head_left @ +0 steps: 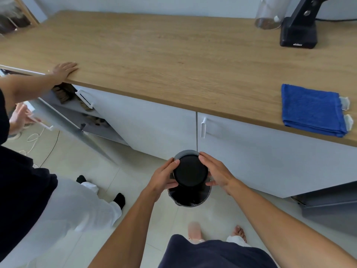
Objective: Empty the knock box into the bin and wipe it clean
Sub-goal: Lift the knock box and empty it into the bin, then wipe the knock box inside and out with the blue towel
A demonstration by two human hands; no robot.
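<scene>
The round black knock box [190,171] is turned upside down, its flat base facing me, directly over a small grey bin [190,202] on the tiled floor. My left hand [164,176] grips its left side and my right hand [216,171] grips its right side. The bin's inside looks dark and its contents cannot be made out. A folded blue cloth [311,109] lies on the wooden counter [154,55] at the right, near the front edge.
Another person stands at the left, one hand [64,69] flat on the counter edge, beside an open cabinet door [77,120]. White cabinet fronts run below the counter. A black appliance base [298,33] and a clear container [268,16] stand at the back right.
</scene>
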